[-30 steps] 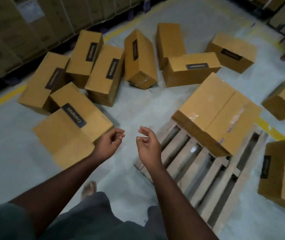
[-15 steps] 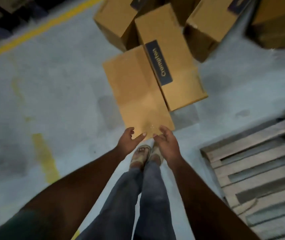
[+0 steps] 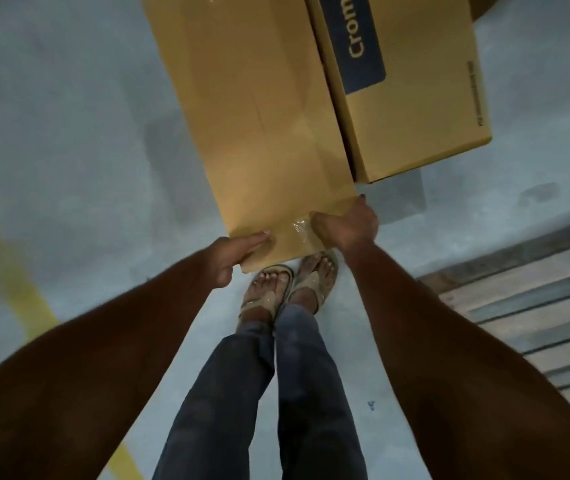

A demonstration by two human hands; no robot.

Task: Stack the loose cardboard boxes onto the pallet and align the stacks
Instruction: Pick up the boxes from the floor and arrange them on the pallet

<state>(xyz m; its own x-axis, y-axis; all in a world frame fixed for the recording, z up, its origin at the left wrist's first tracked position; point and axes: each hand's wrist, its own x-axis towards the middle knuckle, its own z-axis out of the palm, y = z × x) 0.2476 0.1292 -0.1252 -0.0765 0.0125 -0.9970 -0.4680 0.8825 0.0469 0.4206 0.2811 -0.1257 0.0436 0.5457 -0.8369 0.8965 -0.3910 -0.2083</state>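
Note:
A long plain cardboard box lies on the grey floor right in front of my feet. My left hand grips its near left corner, thumb on top and fingers under the edge. My right hand grips the near right corner beside a patch of clear tape. A second box with a dark blue label lies against the first box's right side. The wooden pallet shows at the right edge, only its slats in view.
A yellow painted line runs across the floor at the left. My sandalled feet stand just below the box's near edge. Bare concrete lies left of the box.
I have bent down closer to the floor. Both hands went from hovering near the plain box's near end to gripping its two near corners.

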